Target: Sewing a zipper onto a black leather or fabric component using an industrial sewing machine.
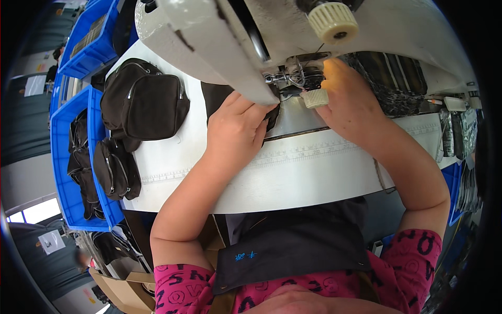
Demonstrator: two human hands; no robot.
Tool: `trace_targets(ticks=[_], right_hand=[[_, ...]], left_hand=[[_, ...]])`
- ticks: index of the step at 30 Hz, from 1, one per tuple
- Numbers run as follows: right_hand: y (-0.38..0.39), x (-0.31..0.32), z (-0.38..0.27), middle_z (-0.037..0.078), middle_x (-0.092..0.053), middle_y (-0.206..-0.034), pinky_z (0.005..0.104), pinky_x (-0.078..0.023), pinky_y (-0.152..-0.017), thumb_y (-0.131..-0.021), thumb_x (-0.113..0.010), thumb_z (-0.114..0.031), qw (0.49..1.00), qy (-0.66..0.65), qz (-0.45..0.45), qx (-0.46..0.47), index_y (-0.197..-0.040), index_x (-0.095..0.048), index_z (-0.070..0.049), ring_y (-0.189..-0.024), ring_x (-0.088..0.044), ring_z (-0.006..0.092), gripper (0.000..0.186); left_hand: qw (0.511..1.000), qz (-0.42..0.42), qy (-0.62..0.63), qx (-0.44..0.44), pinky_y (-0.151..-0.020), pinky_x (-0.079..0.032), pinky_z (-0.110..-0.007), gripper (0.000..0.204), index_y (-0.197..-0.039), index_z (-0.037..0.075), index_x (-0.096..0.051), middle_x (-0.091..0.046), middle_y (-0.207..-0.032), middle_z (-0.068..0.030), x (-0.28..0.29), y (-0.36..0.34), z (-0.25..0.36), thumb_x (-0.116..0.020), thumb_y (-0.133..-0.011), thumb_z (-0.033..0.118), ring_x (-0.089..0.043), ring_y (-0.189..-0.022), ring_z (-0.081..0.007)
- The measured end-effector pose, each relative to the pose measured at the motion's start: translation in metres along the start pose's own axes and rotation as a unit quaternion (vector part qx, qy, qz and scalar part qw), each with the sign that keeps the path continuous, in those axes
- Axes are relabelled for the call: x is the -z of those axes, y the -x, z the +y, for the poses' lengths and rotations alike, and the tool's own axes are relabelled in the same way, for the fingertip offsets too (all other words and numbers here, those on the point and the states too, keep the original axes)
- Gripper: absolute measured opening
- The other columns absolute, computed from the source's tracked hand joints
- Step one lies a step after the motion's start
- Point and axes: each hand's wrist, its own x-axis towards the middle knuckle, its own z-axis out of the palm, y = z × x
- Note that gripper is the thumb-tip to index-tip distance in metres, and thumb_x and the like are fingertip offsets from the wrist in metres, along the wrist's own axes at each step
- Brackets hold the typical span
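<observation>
A white sewing machine (pixel 219 57) reaches over the table, its presser foot and needle parts (pixel 293 77) just beyond my hands. Left of the needle, my left hand (pixel 235 125) is closed, its fingertips pressed together on a dark brown fabric piece (pixel 213 95). That cloth runs partly under the machine head, which hides some of it. My right hand (pixel 349 102) is right of the needle, next to a cream ribbed knob (pixel 316 98). A warm light falls on its fingers. Machine parts cover the fingertips, so whatever they touch is hidden.
Dark pouches with zips (pixel 151 102) lie at the table's left, beside a blue crate (pixel 73 209) of more dark pieces. Striped dark fabric pieces (pixel 392 78) are stacked right of my right hand. A printed ruler strip (pixel 334 150) crosses the white table (pixel 293 183).
</observation>
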Motion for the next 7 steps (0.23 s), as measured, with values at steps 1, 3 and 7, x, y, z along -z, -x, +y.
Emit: trace_targets(ticks=[1,3,7], right_hand=[[-0.0002,0.0,-0.0007,0.008,-0.056,-0.089,0.0398,-0.053,-0.073,-0.084,-0.072,-0.009,1.0,0.0,-0.001,0.0,-0.1,-0.077,-0.008,-0.086,-0.06,0.0263,0.017],[-0.0004,0.0001,-0.0018,0.009,-0.056,-0.088,0.0396,-0.053,-0.073,-0.084,-0.072,-0.009,1.0,-0.001,0.016,-0.001,-0.1,-0.076,-0.008,-0.085,-0.06,0.0265,0.016],[-0.0011,0.0003,-0.0026,0.009,-0.056,-0.089,0.0393,-0.054,-0.074,-0.086,-0.071,-0.009,1.0,0.015,0.01,-0.006,-0.101,-0.076,-0.007,-0.086,-0.061,0.0269,0.016]], left_hand=[[1.0,0.0,0.0,0.001,-0.073,-0.055,-0.037,0.032,-0.099,0.006,-0.07,-0.069,-0.104,-0.0051,0.0004,-0.0004,0.0008,-0.07,-0.069,-0.006,-0.064,-0.09,-0.0282],[1.0,-0.017,-0.015,0.008,-0.072,-0.054,-0.038,0.032,-0.1,0.006,-0.07,-0.069,-0.104,-0.0051,0.0018,-0.0013,0.0026,-0.069,-0.07,-0.005,-0.063,-0.089,-0.0288],[1.0,-0.014,-0.01,0.022,-0.072,-0.054,-0.038,0.034,-0.103,0.006,-0.069,-0.068,-0.105,-0.0054,0.0013,-0.0024,0.0024,-0.069,-0.07,-0.005,-0.063,-0.089,-0.0297]])
